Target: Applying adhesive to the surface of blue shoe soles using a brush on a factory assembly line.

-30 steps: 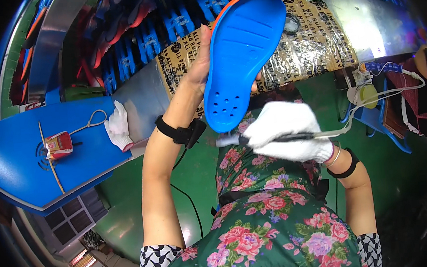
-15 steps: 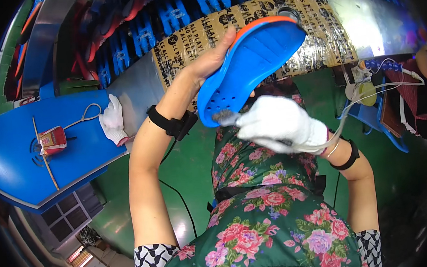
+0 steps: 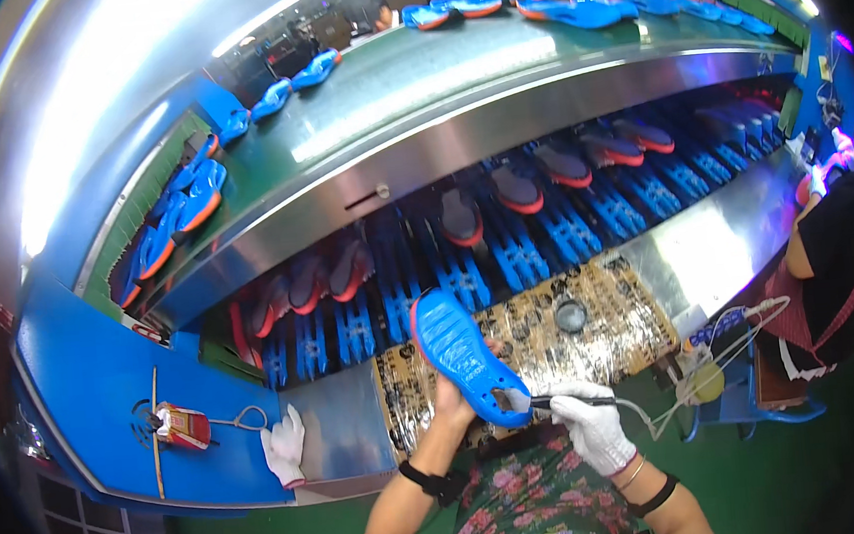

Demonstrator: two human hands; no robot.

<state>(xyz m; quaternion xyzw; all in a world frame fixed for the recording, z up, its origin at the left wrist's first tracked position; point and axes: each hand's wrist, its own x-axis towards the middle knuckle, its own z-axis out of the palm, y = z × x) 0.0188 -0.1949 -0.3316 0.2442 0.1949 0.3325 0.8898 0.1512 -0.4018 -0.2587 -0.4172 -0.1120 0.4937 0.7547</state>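
A blue shoe sole (image 3: 457,353) with an orange edge is held at a slant by my bare left hand (image 3: 449,406), whose fingers pass behind it. One end points to the upper left, the other to the lower right. In my white-gloved right hand (image 3: 597,428) is a dark-handled brush (image 3: 544,401). Its tip meets the sole at the lower right end, near an opening there. From the gloved hand a thin clear hose (image 3: 648,418) runs off to the right. Wrapped brown paper (image 3: 417,393) covers the bench below, with a small dark round cup (image 3: 571,316) on it.
Beyond the bench, blue racks (image 3: 517,260) carry several dark, red-edged soles (image 3: 460,216) under a metal hood. A green belt (image 3: 374,100) above bears blue soles. On the left blue table (image 3: 86,394) are a spare white glove (image 3: 286,447) and a red-and-white container (image 3: 185,427). Another person (image 3: 827,246) sits at right.
My view has tilted up, bringing the belt and racks in. The sole has turned, its upper end swinging from upper right to upper left. The brush remains at its lower end.
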